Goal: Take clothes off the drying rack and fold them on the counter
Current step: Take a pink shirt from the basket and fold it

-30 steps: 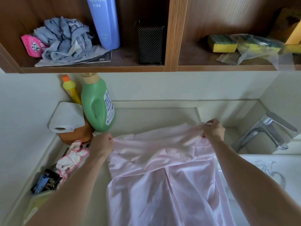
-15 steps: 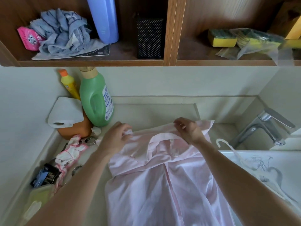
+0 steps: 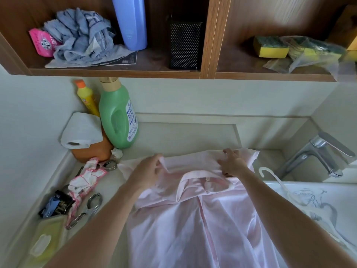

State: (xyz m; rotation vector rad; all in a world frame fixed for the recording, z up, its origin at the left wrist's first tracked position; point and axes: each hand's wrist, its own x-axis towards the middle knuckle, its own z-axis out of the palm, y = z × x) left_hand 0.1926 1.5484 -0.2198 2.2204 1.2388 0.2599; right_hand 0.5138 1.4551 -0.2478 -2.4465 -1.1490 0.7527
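Shirt of thin pale pink fabric [image 3: 193, 225] lies on cream counter [image 3: 183, 136], collar [image 3: 195, 174] at twelve o'clock; left hand [image 3: 148, 171] and right hand [image 3: 231, 164] pinch its shoulders. Folding seems barely begun.

Left hand [image 3: 149, 171]: fingers curled, pinching the pink shirt [image 3: 193, 229] at its upper edge.
Right hand [image 3: 231, 164]: fingers bent, gripping the same edge.
Forearms [image 3: 96, 219]: bare, stretched forward, angled inward.

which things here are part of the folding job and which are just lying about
In the job: pale pink collared shirt, pinched by left hand and right hand; pale counter under it.
Lying about: green plastic detergent bottle, white paper roll, metal scissors, chrome tap, white plastic hanger, yellow sponge.
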